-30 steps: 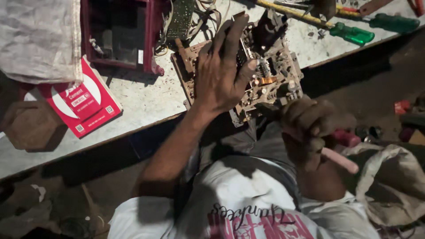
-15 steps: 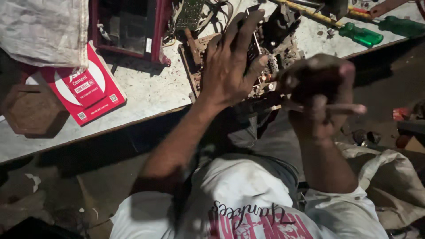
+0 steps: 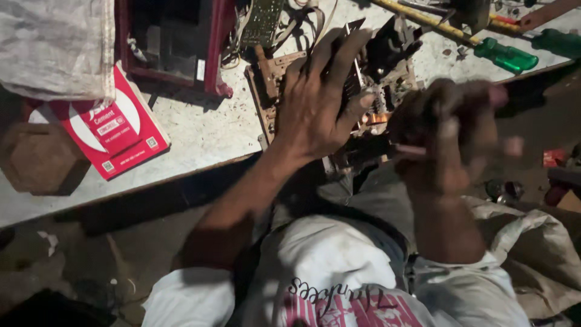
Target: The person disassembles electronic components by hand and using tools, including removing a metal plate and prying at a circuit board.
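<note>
Left hand point(image 3: 315, 109) presses flat, grip released, on the mechanism chassis point(image 3: 369, 79); keep it steady. Right hand point(image 3: 445, 130) stays clenched on a blurred tool.

The person wears a white short-sleeved cotton T-shirt point(image 3: 339, 272), filling the lower middle of the frame, with dark cursive lettering and a pink-red printed panel across the chest. Both forearms are bare below the sleeves. Grey trousers point(image 3: 381, 194) show above the shirt, toward the frame's centre. No gloves, rings or watch show on the left hand point(image 3: 315, 103); the right hand point(image 3: 448, 133) is blurred.
</note>
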